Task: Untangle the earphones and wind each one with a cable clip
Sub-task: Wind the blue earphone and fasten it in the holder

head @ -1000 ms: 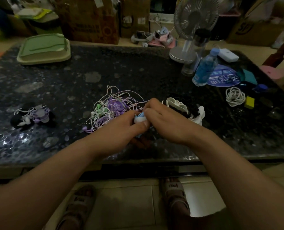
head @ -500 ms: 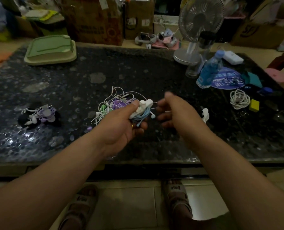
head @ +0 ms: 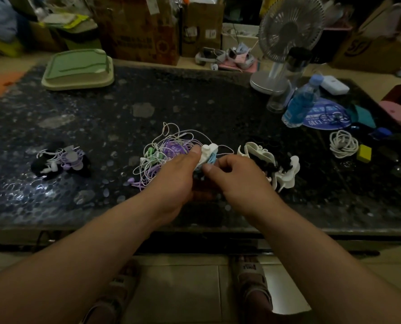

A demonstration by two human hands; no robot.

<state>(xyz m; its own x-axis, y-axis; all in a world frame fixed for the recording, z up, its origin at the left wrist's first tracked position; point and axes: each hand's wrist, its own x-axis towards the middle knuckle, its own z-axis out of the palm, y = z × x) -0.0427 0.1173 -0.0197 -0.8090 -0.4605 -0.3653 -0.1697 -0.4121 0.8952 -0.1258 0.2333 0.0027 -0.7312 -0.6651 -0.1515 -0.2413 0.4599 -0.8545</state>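
Note:
My left hand grips a white cable clip wound with a blue earphone cord, held just above the dark table. My right hand meets it from the right, thumb and curled fingers pinching the same bundle from below. Behind the left hand lies a tangle of white, purple and green earphones. A heap of white and black cable clips sits right of my hands. Several wound earphones lie at the left.
On the speckled table stand a green lidded box at the back left, a desk fan, a clear tumbler and a blue bottle at the back right. A coiled white cable and a yellow block lie far right.
My right hand, apart from the bundle half a second ago, has come back and pinches it. My left hand has kept the clip, and the clip pile is uncovered.

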